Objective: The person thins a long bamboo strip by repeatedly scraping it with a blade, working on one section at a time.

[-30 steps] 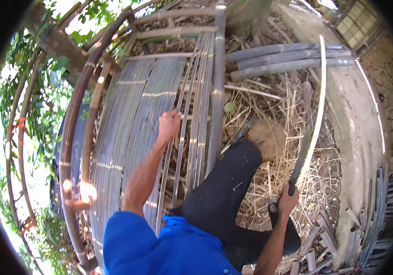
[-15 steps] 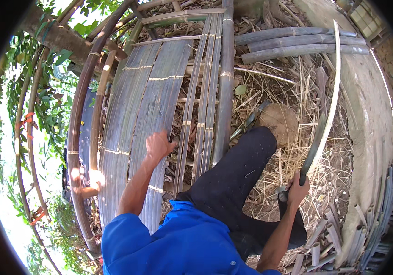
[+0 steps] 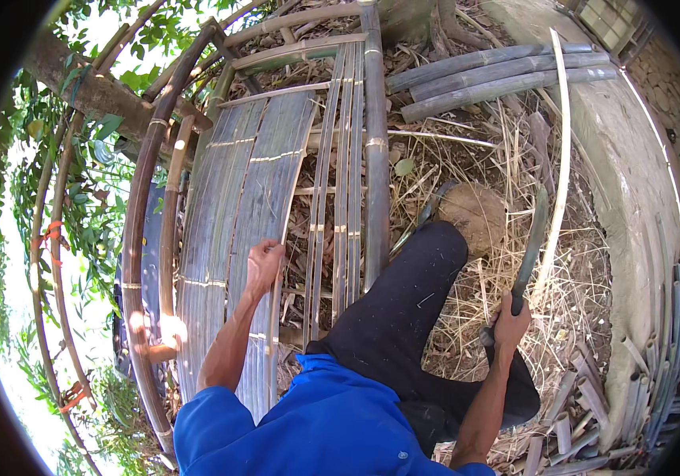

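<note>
My left hand [image 3: 263, 266] grips the edge of a grey bamboo slat [image 3: 272, 317] on a woven bamboo panel [image 3: 229, 206]. My right hand [image 3: 509, 324] is closed on the handle of a long curved knife [image 3: 529, 250], its blade pointing up and away over the straw. A thin pale bamboo strip [image 3: 560, 151] rises beside the blade; I cannot tell whether the hand holds it too. My leg in dark trousers [image 3: 403, 309] lies between the two hands.
A thick upright bamboo pole [image 3: 374, 143] and thinner split strips [image 3: 340, 182] stand right of the panel. Bent poles [image 3: 145, 206] frame its left side. Several bamboo culms [image 3: 499, 75] lie at the back. A concrete wall [image 3: 633, 190] runs along the right, cut pieces [image 3: 578, 412] below.
My left hand has slid down the panel toward me and closed on a slat's edge. The right hand with the knife has stayed about where it was.
</note>
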### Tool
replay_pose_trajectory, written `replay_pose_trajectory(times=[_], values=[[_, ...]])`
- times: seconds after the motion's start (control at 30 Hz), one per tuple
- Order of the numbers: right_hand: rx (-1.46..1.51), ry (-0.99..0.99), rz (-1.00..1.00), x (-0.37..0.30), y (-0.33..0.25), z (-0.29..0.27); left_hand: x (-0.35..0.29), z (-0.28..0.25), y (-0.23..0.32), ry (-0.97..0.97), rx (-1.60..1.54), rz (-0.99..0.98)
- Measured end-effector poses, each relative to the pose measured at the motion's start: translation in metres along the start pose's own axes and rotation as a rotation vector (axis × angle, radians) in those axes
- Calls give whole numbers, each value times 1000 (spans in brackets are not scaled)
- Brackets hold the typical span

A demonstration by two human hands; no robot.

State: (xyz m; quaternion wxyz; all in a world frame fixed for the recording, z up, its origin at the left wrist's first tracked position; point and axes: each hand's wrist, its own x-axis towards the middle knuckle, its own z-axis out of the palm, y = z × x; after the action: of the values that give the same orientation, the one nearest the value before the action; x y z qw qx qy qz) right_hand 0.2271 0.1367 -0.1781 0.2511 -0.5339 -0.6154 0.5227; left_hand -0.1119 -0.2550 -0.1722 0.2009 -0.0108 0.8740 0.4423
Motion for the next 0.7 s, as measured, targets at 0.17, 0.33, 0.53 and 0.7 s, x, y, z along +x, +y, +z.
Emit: replay_pose_trajectory(times=[0.17, 0.33, 0.53, 0.7], values=[[42, 4, 1, -3, -1, -1, -25, -5, 7, -138, -308, -128], [23, -13, 17, -11, -1, 1, -60, -50, 22, -33, -176, -96], [11, -30, -13, -11, -7, 10, -82, -77, 62, -68, -145, -38], [-21, -40, -28, -8, -9, 13, -49, -75, 73, -126, -143, -84]])
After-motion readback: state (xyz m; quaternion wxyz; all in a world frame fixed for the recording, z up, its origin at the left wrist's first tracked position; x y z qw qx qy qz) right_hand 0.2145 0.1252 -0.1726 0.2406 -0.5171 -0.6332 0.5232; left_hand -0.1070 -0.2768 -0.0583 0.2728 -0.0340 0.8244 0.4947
